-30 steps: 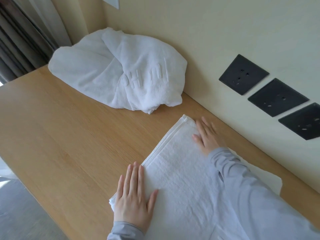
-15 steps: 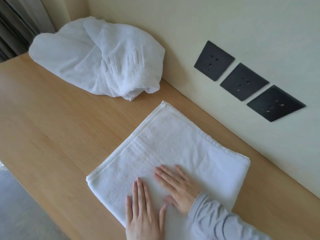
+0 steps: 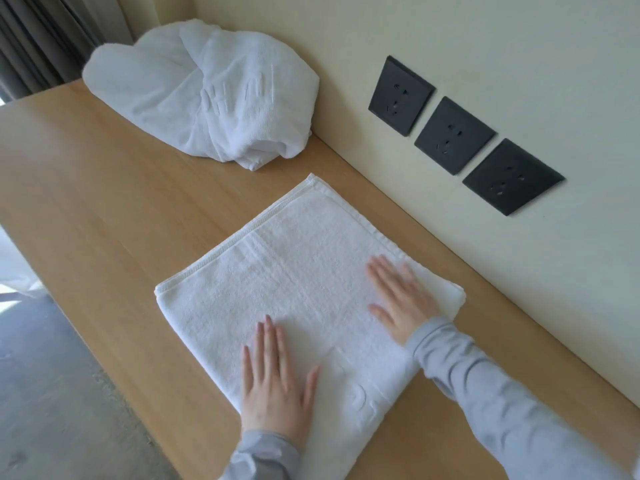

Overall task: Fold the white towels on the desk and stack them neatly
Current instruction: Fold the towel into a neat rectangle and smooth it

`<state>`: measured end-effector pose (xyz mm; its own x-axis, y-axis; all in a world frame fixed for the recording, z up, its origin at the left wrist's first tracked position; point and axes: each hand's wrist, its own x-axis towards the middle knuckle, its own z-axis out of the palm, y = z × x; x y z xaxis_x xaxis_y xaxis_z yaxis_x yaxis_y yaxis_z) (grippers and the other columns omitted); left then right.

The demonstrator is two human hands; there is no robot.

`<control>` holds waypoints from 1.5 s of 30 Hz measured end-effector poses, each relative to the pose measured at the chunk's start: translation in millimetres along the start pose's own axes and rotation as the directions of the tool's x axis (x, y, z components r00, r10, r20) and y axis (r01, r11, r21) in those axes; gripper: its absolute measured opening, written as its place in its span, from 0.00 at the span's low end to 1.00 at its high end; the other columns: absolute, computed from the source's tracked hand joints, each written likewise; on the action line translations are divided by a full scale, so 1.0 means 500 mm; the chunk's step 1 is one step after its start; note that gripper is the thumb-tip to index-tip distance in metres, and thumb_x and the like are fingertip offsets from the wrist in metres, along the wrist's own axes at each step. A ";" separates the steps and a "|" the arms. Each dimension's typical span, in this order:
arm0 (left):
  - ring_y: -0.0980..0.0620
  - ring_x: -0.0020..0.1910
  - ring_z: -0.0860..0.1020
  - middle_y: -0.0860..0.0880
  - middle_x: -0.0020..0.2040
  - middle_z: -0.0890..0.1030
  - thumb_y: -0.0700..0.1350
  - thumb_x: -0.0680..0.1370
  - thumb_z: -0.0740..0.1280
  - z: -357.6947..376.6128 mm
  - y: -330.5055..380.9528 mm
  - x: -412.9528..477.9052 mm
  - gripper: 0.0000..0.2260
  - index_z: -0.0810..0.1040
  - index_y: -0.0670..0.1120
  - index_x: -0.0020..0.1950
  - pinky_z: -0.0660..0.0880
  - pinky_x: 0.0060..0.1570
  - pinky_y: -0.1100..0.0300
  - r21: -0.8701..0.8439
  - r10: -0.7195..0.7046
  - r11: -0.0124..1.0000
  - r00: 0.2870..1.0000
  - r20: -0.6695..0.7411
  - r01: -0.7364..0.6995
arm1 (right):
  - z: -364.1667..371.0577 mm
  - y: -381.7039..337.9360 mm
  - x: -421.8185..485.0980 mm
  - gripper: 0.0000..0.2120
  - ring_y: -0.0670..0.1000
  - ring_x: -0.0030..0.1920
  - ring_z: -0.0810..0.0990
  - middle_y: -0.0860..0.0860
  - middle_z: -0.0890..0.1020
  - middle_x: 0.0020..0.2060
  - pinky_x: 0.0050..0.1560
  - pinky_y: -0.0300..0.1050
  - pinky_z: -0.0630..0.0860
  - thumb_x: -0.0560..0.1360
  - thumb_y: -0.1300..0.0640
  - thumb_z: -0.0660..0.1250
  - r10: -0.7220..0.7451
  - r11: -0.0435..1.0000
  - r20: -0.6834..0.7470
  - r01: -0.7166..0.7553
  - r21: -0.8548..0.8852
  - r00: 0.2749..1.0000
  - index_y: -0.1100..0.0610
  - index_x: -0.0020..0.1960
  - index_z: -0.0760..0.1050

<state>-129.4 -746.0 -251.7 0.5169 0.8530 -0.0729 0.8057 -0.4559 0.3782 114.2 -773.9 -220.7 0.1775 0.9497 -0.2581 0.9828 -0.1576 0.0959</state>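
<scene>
A folded white towel [image 3: 277, 271] lies flat on the wooden desk [image 3: 104, 209], square in shape, one corner pointing toward the far wall. My left hand [image 3: 273, 382] presses flat on the towel's near part, fingers straight and together. My right hand [image 3: 401, 296] lies flat on its right side near the folded edge, fingers spread. A second white towel [image 3: 207, 91], crumpled in a heap with raised lettering, sits at the desk's far corner against the wall.
Three black wall sockets [image 3: 453, 133] sit in a row on the cream wall just right of the desk. Grey curtains [image 3: 38, 39] hang at the far left. The desk's front edge drops to a grey floor [image 3: 41, 393] on the left.
My right hand has slid from the towel's middle out to its right side. My left hand has stayed pressing on the near part. The view has shifted a little.
</scene>
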 end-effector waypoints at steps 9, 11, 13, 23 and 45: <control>0.55 0.75 0.39 0.42 0.75 0.58 0.63 0.78 0.37 0.043 0.074 -0.082 0.37 0.57 0.37 0.73 0.46 0.71 0.52 0.004 -0.063 0.998 0.997 0.047 0.063 | 0.059 0.047 -0.103 0.30 0.48 0.76 0.39 0.47 0.38 0.75 0.74 0.50 0.37 0.76 0.41 0.36 -0.032 0.999 0.124 0.036 -0.037 0.992 0.52 0.74 0.33; 0.54 0.75 0.39 0.44 0.76 0.55 0.64 0.77 0.37 0.045 0.077 -0.083 0.36 0.54 0.39 0.74 0.43 0.72 0.52 0.004 -0.066 0.998 0.996 0.060 0.066 | 0.070 0.101 -0.097 0.29 0.46 0.74 0.33 0.46 0.33 0.74 0.74 0.48 0.34 0.77 0.40 0.35 0.065 0.997 0.131 -0.058 -0.059 0.989 0.50 0.71 0.26; 0.55 0.74 0.38 0.47 0.77 0.48 0.64 0.76 0.38 0.045 0.074 -0.085 0.35 0.48 0.41 0.75 0.37 0.72 0.55 -0.023 -0.056 0.998 0.997 0.055 0.057 | 0.063 0.123 -0.082 0.29 0.47 0.76 0.41 0.47 0.40 0.76 0.75 0.48 0.39 0.79 0.42 0.40 0.141 0.990 0.140 -0.143 0.004 0.980 0.50 0.74 0.31; 0.40 0.67 0.66 0.40 0.68 0.68 0.46 0.74 0.69 -0.089 -0.045 0.045 0.27 0.65 0.41 0.70 0.61 0.67 0.44 -0.697 -0.864 0.274 0.487 0.124 0.663 | -0.009 0.105 0.096 0.28 0.56 0.67 0.69 0.56 0.70 0.68 0.67 0.49 0.64 0.77 0.44 0.60 0.482 0.467 0.292 -0.525 0.712 0.826 0.58 0.72 0.62; 0.47 0.32 0.74 0.49 0.34 0.73 0.48 0.76 0.67 -0.115 -0.053 0.075 0.11 0.67 0.45 0.44 0.65 0.30 0.61 -0.761 -0.590 0.494 0.805 0.063 0.422 | -0.064 0.082 0.040 0.29 0.55 0.55 0.75 0.56 0.76 0.57 0.52 0.44 0.69 0.70 0.48 0.72 0.573 0.375 0.288 -0.558 0.741 0.767 0.61 0.64 0.67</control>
<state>-147.9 -687.1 -211.2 -0.0406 0.9395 -0.3403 0.3957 0.3278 0.8579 156.4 -752.5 -191.0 0.7141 0.5604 -0.4196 0.3068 -0.7892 -0.5320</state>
